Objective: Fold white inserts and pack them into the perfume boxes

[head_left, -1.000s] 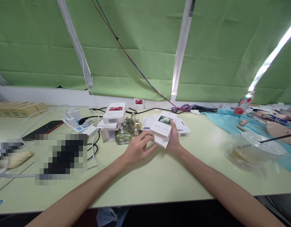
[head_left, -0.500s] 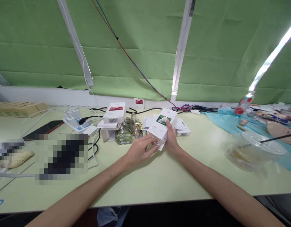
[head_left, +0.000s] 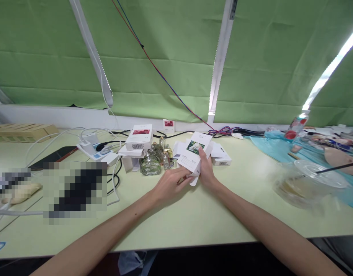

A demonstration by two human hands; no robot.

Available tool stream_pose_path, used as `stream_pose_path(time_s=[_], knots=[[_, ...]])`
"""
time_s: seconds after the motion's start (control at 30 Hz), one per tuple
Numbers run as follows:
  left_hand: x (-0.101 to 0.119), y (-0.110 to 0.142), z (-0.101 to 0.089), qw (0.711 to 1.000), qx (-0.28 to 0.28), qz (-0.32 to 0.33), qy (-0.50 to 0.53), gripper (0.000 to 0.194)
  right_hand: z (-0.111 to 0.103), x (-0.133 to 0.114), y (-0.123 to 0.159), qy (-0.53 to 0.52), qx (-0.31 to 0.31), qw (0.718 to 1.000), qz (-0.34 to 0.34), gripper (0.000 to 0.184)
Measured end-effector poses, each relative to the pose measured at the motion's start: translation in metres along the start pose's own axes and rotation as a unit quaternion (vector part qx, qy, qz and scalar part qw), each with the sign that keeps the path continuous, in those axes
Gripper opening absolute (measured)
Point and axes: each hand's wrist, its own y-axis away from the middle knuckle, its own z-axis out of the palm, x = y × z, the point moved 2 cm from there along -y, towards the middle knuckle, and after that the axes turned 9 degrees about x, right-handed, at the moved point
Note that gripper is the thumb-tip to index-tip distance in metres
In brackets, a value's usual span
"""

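A white cardboard box (head_left: 188,159) with a white-flower picture is tilted above the table, its lower end toward me. My right hand (head_left: 207,170) is wrapped round its right side, thumb on the printed front. At the lower end, the bent fingers of my left hand (head_left: 173,183) are on the box near a small loose flap (head_left: 194,181); their tips are partly hidden. Just left of the box stand several glass perfume bottles (head_left: 150,165). Behind it lies another open white box (head_left: 221,155).
A white box with a red picture (head_left: 139,137) rests on opened packaging at the left. Farther left are a power strip (head_left: 94,151), cables and a dark tablet-like device (head_left: 53,158). At the right stand a clear lidded cup (head_left: 303,188) with a straw and blue plastic sheeting (head_left: 259,145).
The held box has tilted slightly and shifted a little left and down. My right thumb has moved with it, and the left fingers stay at its lower end.
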Motion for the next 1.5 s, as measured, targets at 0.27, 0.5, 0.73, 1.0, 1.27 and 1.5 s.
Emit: stream_pose_path(time_s=[0.27, 0.5, 0.73, 1.0, 1.27, 1.5], knots=[[0.0003, -0.0009, 0.0005, 1.0, -0.01, 0.006, 0.025, 0.024, 0.0007, -0.0032, -0.0006, -0.021, -0.001, 1.0, -0.014, 0.05], [-0.0007, -0.0005, 0.0021, 1.0, -0.01, 0.004, 0.023, 0.019, 0.0006, -0.0047, -0.0006, -0.019, -0.004, 1.0, -0.016, 0.047], [-0.004, 0.0023, 0.0055, 1.0, -0.007, -0.014, 0.022, 0.013, 0.0009, -0.006, 0.0001, 0.002, -0.002, 1.0, -0.027, 0.044], [0.001, 0.0017, 0.0043, 0.999, 0.019, -0.031, 0.026, 0.013, 0.0006, -0.0052, -0.0003, 0.006, -0.02, 0.999, -0.026, 0.043], [0.0014, 0.0022, 0.0062, 0.999, 0.024, -0.032, 0.032, 0.016, 0.0011, -0.0058, -0.0001, 0.008, -0.024, 0.999, -0.038, 0.044], [0.0044, -0.0008, 0.003, 0.998, 0.055, -0.028, 0.021, 0.011, -0.0004, -0.0052, -0.0023, 0.011, -0.024, 0.998, -0.049, 0.042]])
